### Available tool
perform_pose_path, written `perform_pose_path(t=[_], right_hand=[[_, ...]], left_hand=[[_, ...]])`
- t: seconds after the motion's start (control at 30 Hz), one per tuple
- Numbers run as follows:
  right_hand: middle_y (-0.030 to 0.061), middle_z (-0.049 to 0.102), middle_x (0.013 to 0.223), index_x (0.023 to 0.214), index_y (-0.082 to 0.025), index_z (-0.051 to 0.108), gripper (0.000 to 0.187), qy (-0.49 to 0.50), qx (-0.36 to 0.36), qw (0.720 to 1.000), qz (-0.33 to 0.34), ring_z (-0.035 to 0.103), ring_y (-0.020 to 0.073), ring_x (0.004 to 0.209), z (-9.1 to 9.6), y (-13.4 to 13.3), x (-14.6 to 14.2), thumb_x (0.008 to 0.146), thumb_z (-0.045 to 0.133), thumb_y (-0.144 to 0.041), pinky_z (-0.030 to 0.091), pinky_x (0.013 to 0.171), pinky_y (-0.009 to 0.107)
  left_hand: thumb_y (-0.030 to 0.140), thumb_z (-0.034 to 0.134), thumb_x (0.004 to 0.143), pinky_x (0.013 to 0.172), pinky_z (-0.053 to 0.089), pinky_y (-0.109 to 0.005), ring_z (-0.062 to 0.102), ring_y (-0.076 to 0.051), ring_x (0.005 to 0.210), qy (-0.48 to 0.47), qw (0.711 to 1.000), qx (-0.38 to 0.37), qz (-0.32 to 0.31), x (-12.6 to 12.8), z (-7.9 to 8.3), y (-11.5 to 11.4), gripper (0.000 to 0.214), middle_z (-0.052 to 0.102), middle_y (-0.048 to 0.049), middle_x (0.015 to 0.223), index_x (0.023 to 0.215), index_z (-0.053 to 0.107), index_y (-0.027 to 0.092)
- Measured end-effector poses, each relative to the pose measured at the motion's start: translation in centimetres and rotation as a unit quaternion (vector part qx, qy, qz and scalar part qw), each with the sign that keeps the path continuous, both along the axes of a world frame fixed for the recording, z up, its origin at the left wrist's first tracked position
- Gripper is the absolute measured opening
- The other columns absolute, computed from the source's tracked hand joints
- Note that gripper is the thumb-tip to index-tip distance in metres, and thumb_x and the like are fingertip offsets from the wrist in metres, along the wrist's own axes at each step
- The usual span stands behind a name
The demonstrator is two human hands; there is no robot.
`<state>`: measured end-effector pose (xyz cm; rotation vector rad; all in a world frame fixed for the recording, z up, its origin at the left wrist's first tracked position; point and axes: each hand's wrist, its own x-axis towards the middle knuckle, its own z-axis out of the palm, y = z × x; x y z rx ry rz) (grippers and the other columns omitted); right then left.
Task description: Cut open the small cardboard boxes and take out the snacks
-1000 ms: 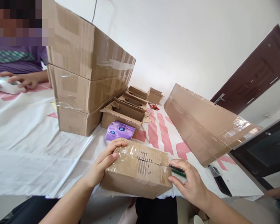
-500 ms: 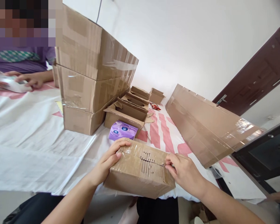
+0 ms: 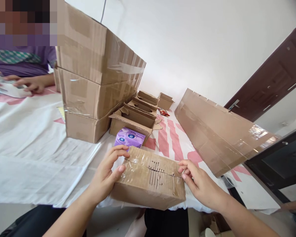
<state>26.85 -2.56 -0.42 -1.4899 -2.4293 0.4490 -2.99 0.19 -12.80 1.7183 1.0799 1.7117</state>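
Note:
A small cardboard box (image 3: 148, 179) sits at the table's near edge. Clear tape covers parts of its top, and torn strips show along the middle seam. Beside its left end is my left hand (image 3: 110, 171), fingers spread, the fingertips at the top edge; whether they touch it I cannot tell. At the right end, my right hand (image 3: 197, 184) has thumb and fingers apart near the end of the seam, with nothing visible between them. Just behind the box, a purple tissue pack (image 3: 130, 137) leans against an open carton (image 3: 133, 120).
Stacked taped cartons (image 3: 82, 93) rise on the left. More open cartons (image 3: 148, 97) and a red packet (image 3: 163, 112) lie farther back. A long cardboard panel (image 3: 217, 131) stands at right. Across the table, a person in purple (image 3: 27, 62) handles a white item (image 3: 11, 89).
Both hands have loosened from the box: my left fingers have slid left and spread, and my right thumb and fingers have parted and moved slightly right. The box has stayed in place.

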Motion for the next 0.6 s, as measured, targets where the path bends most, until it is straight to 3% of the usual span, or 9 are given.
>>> perform_pose_path(t=[0.13,0.3,0.4,0.6], right_hand=[[0.0065,0.062,0.104,0.115,-0.023,0.047,0.022,0.134,-0.040,0.990,-0.031,0.060,0.0145,0.079,-0.4,0.4,0.9,0.095,0.044,-0.030,0.053,0.071,0.032],[0.0036,0.064,0.090,0.109,-0.021,0.051,0.024,0.211,-0.139,0.966,-0.055,0.057,0.0129,0.070,-0.6,0.7,1.3,0.094,0.047,-0.041,0.047,0.057,0.025],[0.0012,0.063,0.082,0.107,-0.021,0.051,0.025,0.212,-0.112,0.970,-0.050,0.056,0.0124,0.066,-0.8,0.6,1.3,0.095,0.045,-0.042,0.046,0.058,0.025],[0.0042,0.067,0.096,0.109,-0.023,0.050,0.022,0.150,-0.001,0.988,-0.024,0.064,0.0163,0.086,-0.5,-0.2,0.6,0.088,0.054,-0.025,0.053,0.078,0.032]], left_hand=[[0.060,0.040,0.092,0.105,0.036,-0.048,0.047,-0.032,0.122,0.033,0.999,0.040,-0.003,0.0,-0.1,-0.6,0.041,0.050,-0.0098,0.127,0.106,0.055,0.024],[0.051,0.058,0.087,0.105,0.038,-0.049,0.046,-0.033,0.123,0.102,0.992,0.061,0.032,0.4,-0.5,-0.8,0.044,0.046,-0.0112,0.131,0.121,0.048,0.025],[0.043,0.057,0.089,0.107,0.038,-0.047,0.045,-0.031,0.125,0.110,0.992,0.060,0.031,0.7,-0.3,-0.9,0.035,0.044,-0.0099,0.134,0.119,0.053,0.026],[0.035,0.053,0.093,0.110,0.036,-0.047,0.045,-0.029,0.128,0.090,0.995,0.053,-0.002,1.1,0.1,-1.1,0.031,0.039,-0.0079,0.143,0.123,0.056,0.028]])
